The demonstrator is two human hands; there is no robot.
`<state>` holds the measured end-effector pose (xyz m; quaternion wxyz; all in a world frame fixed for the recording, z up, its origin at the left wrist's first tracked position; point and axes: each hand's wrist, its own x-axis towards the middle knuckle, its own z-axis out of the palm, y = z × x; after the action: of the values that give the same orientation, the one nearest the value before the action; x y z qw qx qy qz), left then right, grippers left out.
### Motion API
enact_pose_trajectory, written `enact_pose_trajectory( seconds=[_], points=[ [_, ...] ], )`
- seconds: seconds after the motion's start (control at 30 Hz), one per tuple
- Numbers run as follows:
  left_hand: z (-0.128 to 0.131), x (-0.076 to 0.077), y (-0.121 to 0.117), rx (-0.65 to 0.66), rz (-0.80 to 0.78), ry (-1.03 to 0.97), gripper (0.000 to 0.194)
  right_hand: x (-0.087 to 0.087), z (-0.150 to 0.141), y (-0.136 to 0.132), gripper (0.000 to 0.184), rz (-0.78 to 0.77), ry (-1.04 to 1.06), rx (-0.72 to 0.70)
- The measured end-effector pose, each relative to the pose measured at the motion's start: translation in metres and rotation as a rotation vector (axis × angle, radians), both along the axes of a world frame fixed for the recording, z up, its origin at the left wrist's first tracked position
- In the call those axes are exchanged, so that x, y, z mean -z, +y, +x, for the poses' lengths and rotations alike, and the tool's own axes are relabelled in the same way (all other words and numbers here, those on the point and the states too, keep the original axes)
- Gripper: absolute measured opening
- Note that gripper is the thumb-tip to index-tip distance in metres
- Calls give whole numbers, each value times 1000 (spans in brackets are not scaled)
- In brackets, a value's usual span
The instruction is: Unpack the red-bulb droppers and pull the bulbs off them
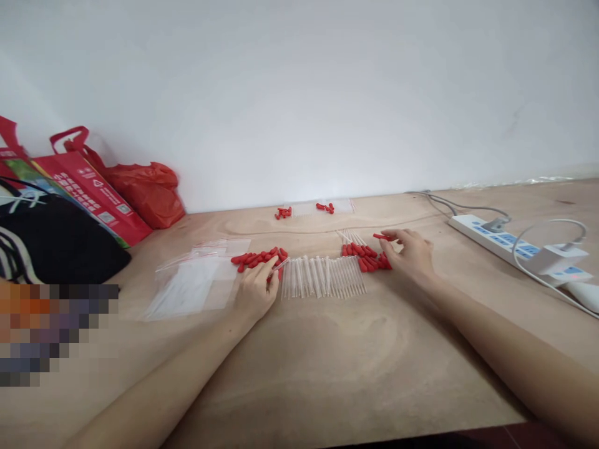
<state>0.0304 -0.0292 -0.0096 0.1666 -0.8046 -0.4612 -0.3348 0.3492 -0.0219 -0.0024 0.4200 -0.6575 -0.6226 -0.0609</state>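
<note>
My left hand [256, 288] is closed at the left end of a row of clear dropper tubes [322, 277], with one dropper tube [282, 264] slanting out from its fingers. Behind and beside it lies a pile of red rubber bulbs [256, 257]. Over on the right, my right hand [412, 252] pinches a single red rubber bulb [382, 236] between thumb and fingers. A second pile of red bulbs [367, 256] lies just left of that hand, partly against the row. Several thin clear tubes [350, 237] stick out behind this pile.
Clear zip bags [187, 282] lie on the wooden table [318, 368] at left. Another bag [306, 208] with red bulbs near it lies by the wall. At right sits a power strip [498, 240] with cables; red bags [150, 193] and a black bag [60, 240] stand far left.
</note>
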Motion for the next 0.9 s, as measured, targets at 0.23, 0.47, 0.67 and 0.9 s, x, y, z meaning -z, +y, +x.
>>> enact_pose_trajectory(
  seconds=[0.23,0.47,0.67,0.9],
  points=[
    [1,-1,-1,47,-28,1,16,-5,24,5,27,-190,103,86],
    [3,-6,-7,124,-98,28,29,-8,18,1,27,-334,-32,74],
    [-1,-15,-13,156,-170,76,48,-9,19,0,31,-407,-74,63],
    [-11,-20,-11,221,-238,155,60,-7,20,8,29,-355,-36,98]
  ],
)
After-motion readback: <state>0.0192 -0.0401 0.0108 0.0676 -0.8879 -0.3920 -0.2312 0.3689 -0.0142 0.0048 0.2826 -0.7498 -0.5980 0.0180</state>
